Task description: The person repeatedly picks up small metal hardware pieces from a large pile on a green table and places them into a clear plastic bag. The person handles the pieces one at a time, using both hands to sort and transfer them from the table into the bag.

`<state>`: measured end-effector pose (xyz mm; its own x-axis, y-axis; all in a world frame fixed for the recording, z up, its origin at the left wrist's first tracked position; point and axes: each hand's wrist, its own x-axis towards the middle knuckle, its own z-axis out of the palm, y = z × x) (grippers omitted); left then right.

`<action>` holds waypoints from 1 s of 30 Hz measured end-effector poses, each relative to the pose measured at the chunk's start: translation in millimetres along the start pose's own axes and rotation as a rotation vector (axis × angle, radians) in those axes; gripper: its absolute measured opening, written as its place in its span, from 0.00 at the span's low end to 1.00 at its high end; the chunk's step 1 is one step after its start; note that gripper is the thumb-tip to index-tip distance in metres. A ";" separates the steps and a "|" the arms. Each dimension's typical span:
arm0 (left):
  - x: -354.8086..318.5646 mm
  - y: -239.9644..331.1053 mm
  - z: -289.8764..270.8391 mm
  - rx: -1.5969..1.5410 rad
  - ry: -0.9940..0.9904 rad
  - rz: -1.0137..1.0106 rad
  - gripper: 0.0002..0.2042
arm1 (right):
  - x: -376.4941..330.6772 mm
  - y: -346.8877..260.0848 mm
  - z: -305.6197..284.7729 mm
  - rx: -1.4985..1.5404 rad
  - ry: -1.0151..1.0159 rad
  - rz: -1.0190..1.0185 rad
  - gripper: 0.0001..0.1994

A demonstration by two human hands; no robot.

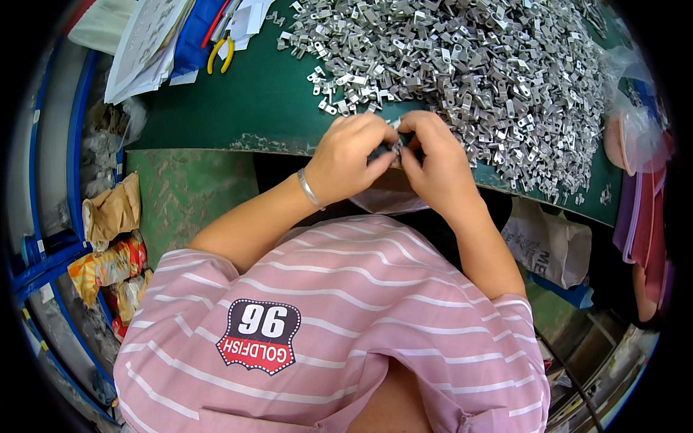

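Observation:
Both my hands meet at the front edge of the green table [216, 119]. My left hand [349, 153], with a silver bangle on its wrist, is closed with its thumb and forefinger pinching a small metal bracket [396, 146]. From the other side my right hand [435, 160] pinches at the same small piece, its fingers curled. Much of the piece is hidden behind the fingertips. Just beyond my hands a large heap of small silver metal brackets [469, 65] covers the table, reaching to the right.
Yellow-handled pliers [220, 55] lie at the back left near papers [148, 50] and a blue folder [195, 36]. Blue shelving [76, 123] stands at left, with paper bags [112, 209] beside it. A pink container [622, 141] with clear plastic is at the right edge.

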<state>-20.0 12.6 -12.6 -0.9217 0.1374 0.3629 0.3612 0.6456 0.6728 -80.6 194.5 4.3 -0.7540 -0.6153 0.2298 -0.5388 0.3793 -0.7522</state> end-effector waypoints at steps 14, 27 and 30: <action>-2.3 3.6 -8.1 -0.129 0.076 -0.158 0.15 | -14.2 8.9 1.2 -0.056 0.111 -0.043 0.15; -17.8 6.8 -8.5 -0.084 -0.161 0.205 0.13 | -26.1 1.4 -20.4 -0.086 -0.223 -0.214 0.13; -10.5 0.1 -20.0 -0.001 0.077 0.226 0.10 | -23.3 1.1 -25.4 0.052 -0.252 -0.246 0.13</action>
<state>-7.4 -3.8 -3.4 -0.8039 0.2208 0.5522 0.5573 0.6039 0.5699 -73.1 226.8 13.9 -0.4839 -0.8376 0.2536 -0.6680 0.1663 -0.7254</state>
